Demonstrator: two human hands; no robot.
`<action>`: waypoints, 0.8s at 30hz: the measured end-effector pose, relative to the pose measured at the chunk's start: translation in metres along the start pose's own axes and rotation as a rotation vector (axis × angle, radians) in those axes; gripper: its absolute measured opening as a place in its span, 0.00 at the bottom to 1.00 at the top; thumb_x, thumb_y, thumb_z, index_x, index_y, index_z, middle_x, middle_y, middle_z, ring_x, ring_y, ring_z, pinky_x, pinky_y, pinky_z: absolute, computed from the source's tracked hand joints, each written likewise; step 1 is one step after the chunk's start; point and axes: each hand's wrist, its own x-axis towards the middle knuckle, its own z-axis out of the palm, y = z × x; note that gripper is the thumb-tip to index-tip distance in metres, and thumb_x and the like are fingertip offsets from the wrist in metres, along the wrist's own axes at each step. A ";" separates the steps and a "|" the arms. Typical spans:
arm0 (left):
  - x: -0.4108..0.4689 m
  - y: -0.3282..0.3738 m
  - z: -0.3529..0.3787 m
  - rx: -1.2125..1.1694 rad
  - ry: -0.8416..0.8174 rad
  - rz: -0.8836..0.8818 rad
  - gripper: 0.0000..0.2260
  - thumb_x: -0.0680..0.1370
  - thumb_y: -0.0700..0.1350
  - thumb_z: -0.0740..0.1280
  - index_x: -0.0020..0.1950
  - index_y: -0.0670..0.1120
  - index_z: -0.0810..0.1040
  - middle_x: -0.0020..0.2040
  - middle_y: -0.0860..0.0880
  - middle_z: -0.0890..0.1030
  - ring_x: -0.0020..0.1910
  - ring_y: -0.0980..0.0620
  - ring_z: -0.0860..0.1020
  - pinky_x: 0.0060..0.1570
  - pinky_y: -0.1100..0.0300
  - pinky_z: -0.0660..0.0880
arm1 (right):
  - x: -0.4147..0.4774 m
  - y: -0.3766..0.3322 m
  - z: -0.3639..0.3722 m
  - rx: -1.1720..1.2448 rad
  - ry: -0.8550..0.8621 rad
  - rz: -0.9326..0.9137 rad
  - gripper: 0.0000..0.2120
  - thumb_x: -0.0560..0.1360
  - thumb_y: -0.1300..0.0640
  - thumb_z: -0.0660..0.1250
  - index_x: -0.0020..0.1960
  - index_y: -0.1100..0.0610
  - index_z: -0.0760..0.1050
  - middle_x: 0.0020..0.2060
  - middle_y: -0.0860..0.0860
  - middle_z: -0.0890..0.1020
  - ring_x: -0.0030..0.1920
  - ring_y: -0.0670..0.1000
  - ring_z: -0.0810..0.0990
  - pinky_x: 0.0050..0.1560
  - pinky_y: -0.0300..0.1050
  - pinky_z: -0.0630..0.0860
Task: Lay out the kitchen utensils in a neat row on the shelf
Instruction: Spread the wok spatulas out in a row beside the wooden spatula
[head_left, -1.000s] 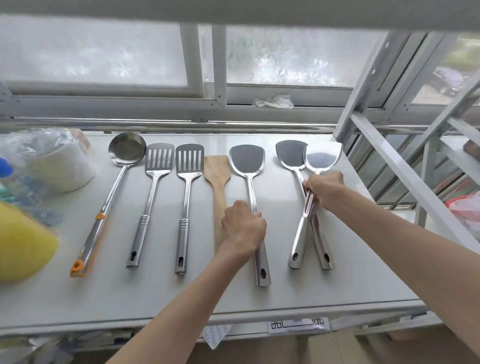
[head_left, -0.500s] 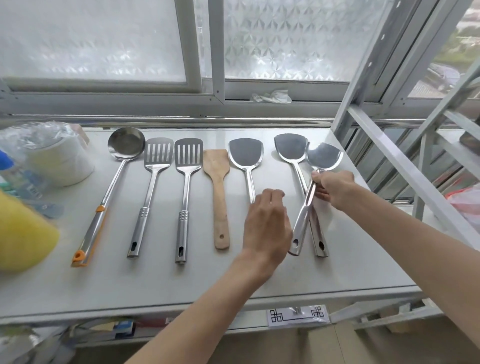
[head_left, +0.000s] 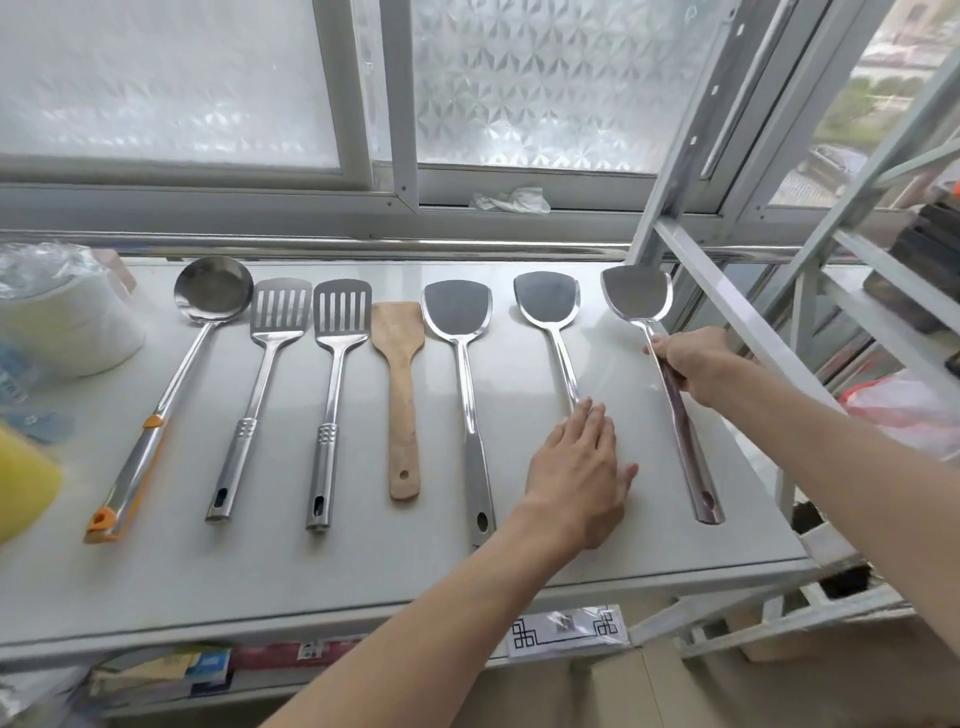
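Observation:
Several utensils lie side by side on the white shelf (head_left: 363, 571), heads toward the window: a ladle (head_left: 210, 296) with an orange-trimmed handle, two slotted turners (head_left: 278, 317) (head_left: 340, 314), a wooden spatula (head_left: 400, 364) and three steel spatulas. My left hand (head_left: 576, 478) lies flat with straight fingers on the handle of the sixth utensil, a steel spatula (head_left: 545, 301), hiding its lower handle. My right hand (head_left: 696, 366) grips the handle of the rightmost steel spatula (head_left: 636, 301), which stands apart from its neighbour. The fifth, a steel spatula (head_left: 457, 312), lies free.
A plastic-wrapped white roll (head_left: 62, 317) and a yellow object (head_left: 21, 483) sit at the shelf's left end. A slanted white metal frame (head_left: 737, 312) crosses close to the right end. The window sill and a rail run behind the utensil heads.
My right hand has swung the rightmost spatula off the one it crossed and set it straight further right. My left hand left the fifth spatula and moved right onto the sixth one's handle.

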 end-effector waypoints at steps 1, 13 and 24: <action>-0.002 -0.001 0.002 -0.006 0.005 -0.007 0.29 0.84 0.54 0.47 0.80 0.38 0.49 0.82 0.43 0.47 0.80 0.49 0.41 0.77 0.54 0.43 | 0.002 0.002 0.003 -0.002 -0.004 0.008 0.17 0.74 0.59 0.71 0.60 0.67 0.77 0.43 0.58 0.84 0.31 0.50 0.76 0.27 0.40 0.74; -0.012 0.002 0.006 -0.053 0.038 -0.017 0.29 0.84 0.54 0.46 0.80 0.38 0.50 0.81 0.43 0.48 0.80 0.48 0.43 0.77 0.53 0.44 | 0.014 0.018 0.021 -0.244 0.173 -0.140 0.09 0.72 0.57 0.73 0.38 0.62 0.78 0.40 0.56 0.77 0.39 0.51 0.75 0.43 0.39 0.69; -0.017 -0.002 -0.007 -0.182 0.114 0.010 0.40 0.73 0.60 0.33 0.80 0.40 0.54 0.81 0.44 0.51 0.81 0.49 0.46 0.77 0.55 0.44 | -0.039 0.020 0.022 -0.526 0.230 -0.503 0.15 0.75 0.57 0.64 0.56 0.66 0.79 0.55 0.67 0.78 0.60 0.65 0.75 0.62 0.50 0.70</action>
